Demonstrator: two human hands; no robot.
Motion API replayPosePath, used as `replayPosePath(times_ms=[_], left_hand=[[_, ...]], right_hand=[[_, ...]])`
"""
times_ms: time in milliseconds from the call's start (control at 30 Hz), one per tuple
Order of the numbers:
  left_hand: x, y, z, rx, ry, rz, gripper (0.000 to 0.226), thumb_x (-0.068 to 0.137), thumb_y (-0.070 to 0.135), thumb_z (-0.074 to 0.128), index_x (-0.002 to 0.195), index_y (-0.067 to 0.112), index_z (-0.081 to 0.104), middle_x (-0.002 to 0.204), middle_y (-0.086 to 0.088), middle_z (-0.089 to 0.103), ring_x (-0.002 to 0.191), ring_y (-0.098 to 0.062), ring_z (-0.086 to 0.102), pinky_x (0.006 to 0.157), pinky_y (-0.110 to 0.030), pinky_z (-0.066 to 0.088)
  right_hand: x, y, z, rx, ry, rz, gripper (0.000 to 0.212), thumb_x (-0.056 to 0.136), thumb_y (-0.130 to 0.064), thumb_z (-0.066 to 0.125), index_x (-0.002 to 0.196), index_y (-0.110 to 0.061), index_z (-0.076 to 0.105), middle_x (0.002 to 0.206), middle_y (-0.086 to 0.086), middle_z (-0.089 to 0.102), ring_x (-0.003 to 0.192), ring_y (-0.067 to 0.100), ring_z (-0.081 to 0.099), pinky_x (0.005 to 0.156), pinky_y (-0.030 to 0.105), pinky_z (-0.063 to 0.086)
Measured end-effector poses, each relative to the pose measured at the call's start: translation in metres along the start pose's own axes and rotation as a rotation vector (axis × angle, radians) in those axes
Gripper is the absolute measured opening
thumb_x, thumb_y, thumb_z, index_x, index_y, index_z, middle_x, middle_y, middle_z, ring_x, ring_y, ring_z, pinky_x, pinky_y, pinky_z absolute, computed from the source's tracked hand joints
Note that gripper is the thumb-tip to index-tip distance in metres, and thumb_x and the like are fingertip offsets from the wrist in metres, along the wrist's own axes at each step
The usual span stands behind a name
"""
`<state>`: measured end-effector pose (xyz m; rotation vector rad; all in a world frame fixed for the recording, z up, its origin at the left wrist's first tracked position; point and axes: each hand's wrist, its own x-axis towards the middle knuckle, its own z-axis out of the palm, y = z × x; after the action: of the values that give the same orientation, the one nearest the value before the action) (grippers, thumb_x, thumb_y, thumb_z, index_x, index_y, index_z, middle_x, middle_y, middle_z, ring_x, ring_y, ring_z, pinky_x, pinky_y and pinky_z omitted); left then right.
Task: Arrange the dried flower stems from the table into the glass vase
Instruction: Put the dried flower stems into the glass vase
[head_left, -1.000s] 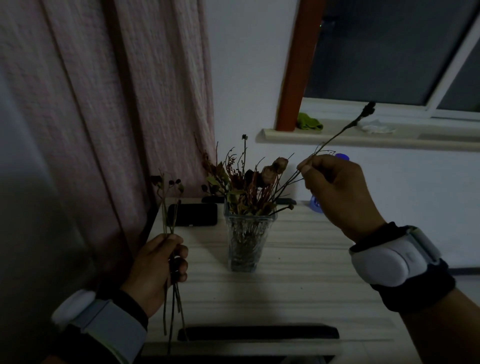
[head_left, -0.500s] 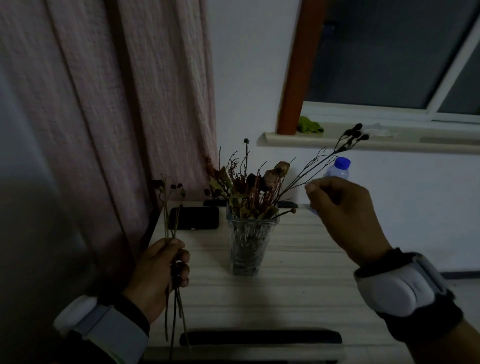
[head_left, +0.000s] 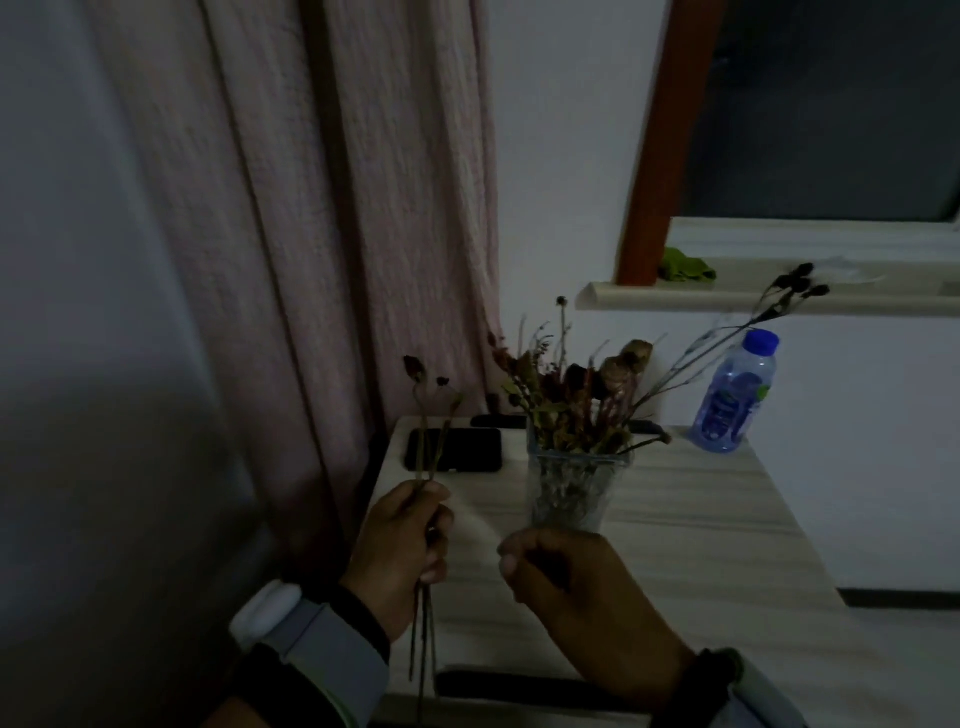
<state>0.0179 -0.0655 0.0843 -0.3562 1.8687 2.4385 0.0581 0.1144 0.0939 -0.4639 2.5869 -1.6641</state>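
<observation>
Left hand gripped a thin bundle of dried stems, fingers curled round them mid-length; wiry stalks ran upright, small dark shrivelled buds on top, bare ends hanging below the fist past the table edge. Right hand sat low in front of the vase, fingers curled inward toward the thumb, apart from the left hand; too dark to tell whether it pinched anything. Both wrists wore padded bands with smooth white plastic pods. Glass vase stood just behind the right hand, near table centre: clear, straight-walled, faceted texture, packed with brittle brown and reddish dried flowers. One long wispy stem leaned out of it to the right, ending in dark seed heads. Table was pale wood-grain laminate. Flat black rectangular phone lay at the back left, behind the held stems. Clear plastic water bottle with blue cap and label stood back right. Pink crinkled curtain hung left; green cloth sat crumpled on the window sill.
</observation>
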Motion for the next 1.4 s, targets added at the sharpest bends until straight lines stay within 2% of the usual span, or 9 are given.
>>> replayPosePath(times_ms=[100,200,267,367,500,700,833,1200,1400], left_hand=[[-0.002,0.005,-0.007,-0.030,0.012,-0.007,0.019,0.100,0.019,0.043,0.092,0.009,0.057,0.062,-0.003,0.051,0.039,-0.011,0.027,0.041,-0.017,0.022],[-0.003,0.009,-0.016,-0.062,0.017,-0.011,0.021,0.100,0.017,0.042,0.090,0.009,0.058,0.061,-0.003,0.053,0.039,-0.011,0.027,0.042,-0.017,0.021],[-0.004,0.010,-0.018,-0.044,0.004,0.006,0.025,0.101,0.015,0.040,0.084,0.010,0.057,0.062,-0.004,0.053,0.040,-0.011,0.029,0.042,-0.017,0.021],[-0.007,0.011,-0.016,0.006,-0.011,0.040,0.031,0.101,0.011,0.040,0.074,0.013,0.056,0.060,-0.003,0.052,0.041,-0.010,0.031,0.042,-0.018,0.022],[-0.006,0.014,-0.021,0.010,-0.026,0.056,0.030,0.100,0.013,0.045,0.074,0.015,0.060,0.062,-0.003,0.055,0.043,-0.010,0.034,0.043,-0.019,0.023],[-0.006,0.011,-0.021,0.003,0.005,0.075,0.025,0.102,0.023,0.045,0.093,0.008,0.063,0.068,-0.004,0.062,0.046,-0.013,0.038,0.044,-0.020,0.025],[-0.005,0.010,-0.016,0.022,0.016,0.093,0.027,0.103,0.026,0.044,0.098,0.005,0.061,0.070,-0.005,0.063,0.045,-0.015,0.041,0.043,-0.021,0.028],[-0.011,0.015,-0.011,0.022,-0.006,0.075,0.032,0.103,0.029,0.040,0.076,0.013,0.046,0.066,-0.003,0.055,0.042,-0.011,0.032,0.041,-0.018,0.022],[-0.015,0.017,-0.010,0.051,-0.011,0.108,0.027,0.103,0.026,0.043,0.086,0.007,0.052,0.068,-0.005,0.058,0.045,-0.015,0.039,0.042,-0.022,0.027]], right_hand=[[0.030,-0.010,0.029,0.057,0.088,-0.049,0.014,0.095,-0.026,0.061,0.083,-0.024,0.069,0.068,-0.002,0.063,0.065,0.010,0.061,0.065,0.030,0.051],[0.065,-0.019,0.051,0.147,0.159,-0.040,0.029,0.094,-0.016,0.062,0.067,-0.026,0.066,0.058,-0.012,0.058,0.056,0.000,0.052,0.058,0.016,0.042],[0.082,-0.025,0.058,0.231,0.148,0.002,0.026,0.092,-0.010,0.063,0.068,-0.012,0.072,0.064,-0.008,0.065,0.059,0.000,0.057,0.059,0.012,0.045],[0.097,-0.027,0.061,0.284,0.106,0.000,0.026,0.091,-0.005,0.063,0.072,0.011,0.069,0.068,0.010,0.066,0.061,0.010,0.059,0.059,0.018,0.049],[0.108,-0.027,0.066,0.300,0.128,0.005,0.027,0.092,-0.004,0.062,0.072,0.013,0.067,0.065,0.016,0.065,0.057,0.016,0.059,0.054,0.025,0.050],[0.104,-0.029,0.062,0.344,0.136,-0.017,0.027,0.094,-0.001,0.057,0.077,0.019,0.066,0.064,0.009,0.062,0.050,0.006,0.054,0.050,0.015,0.047],[0.100,-0.029,0.056,0.359,0.148,-0.032,0.022,0.093,0.000,0.060,0.074,0.006,0.069,0.050,-0.012,0.061,0.044,-0.003,0.051,0.046,0.012,0.043],[0.103,-0.032,0.053,0.271,0.210,-0.099,0.019,0.091,-0.006,0.066,0.073,-0.002,0.073,0.073,0.007,0.069,0.065,0.005,0.059,0.062,0.013,0.049],[0.102,-0.036,0.049,0.185,0.218,-0.131,0.028,0.091,-0.006,0.065,0.064,-0.008,0.068,0.054,-0.015,0.059,0.050,-0.003,0.053,0.052,0.010,0.042]])
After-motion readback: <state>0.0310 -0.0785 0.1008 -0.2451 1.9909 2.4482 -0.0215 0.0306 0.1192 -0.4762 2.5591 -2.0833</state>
